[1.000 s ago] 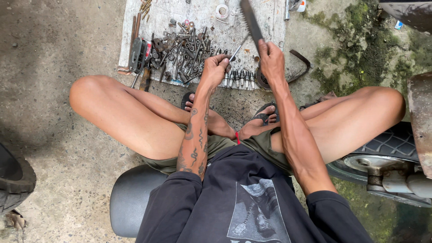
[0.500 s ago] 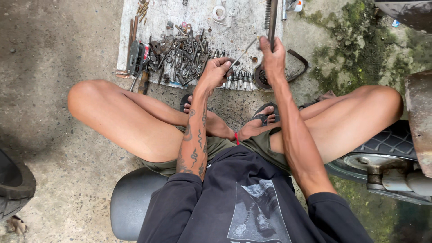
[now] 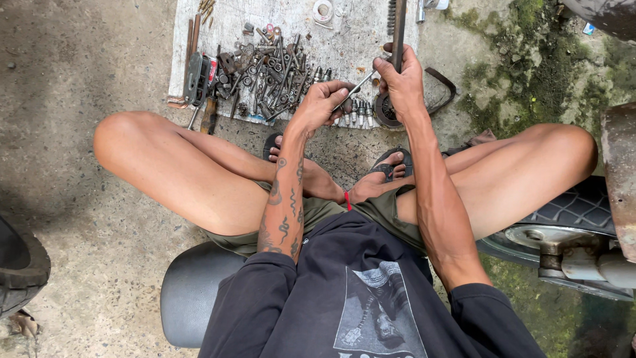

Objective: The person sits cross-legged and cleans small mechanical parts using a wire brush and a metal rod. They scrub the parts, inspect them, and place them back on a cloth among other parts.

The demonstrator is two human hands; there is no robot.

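I sit on a low black stool [image 3: 192,292] with my knees apart. My right hand [image 3: 399,83] grips a long dark toothed belt [image 3: 397,26] that stands upright over a round dark ring part [image 3: 384,109] on the ground. My left hand [image 3: 324,103] pinches a thin metal rod [image 3: 358,85] whose tip points toward that ring. Both hands hover at the near edge of a white cloth [image 3: 351,40] spread on the concrete. A heap of wrenches, sockets and bolts [image 3: 265,76] lies on the cloth just left of my left hand.
A row of small sockets [image 3: 354,114] lines the cloth's near edge. A curved dark strap [image 3: 445,89] lies right of the ring. A motorcycle wheel and axle [image 3: 563,232] stand at my right knee, a tyre [image 3: 20,272] at far left. Mossy ground [image 3: 523,59] at upper right.
My right hand has swung the toothed belt from a slant to upright and shifted slightly right. My left hand has closed in toward the ring with the rod.
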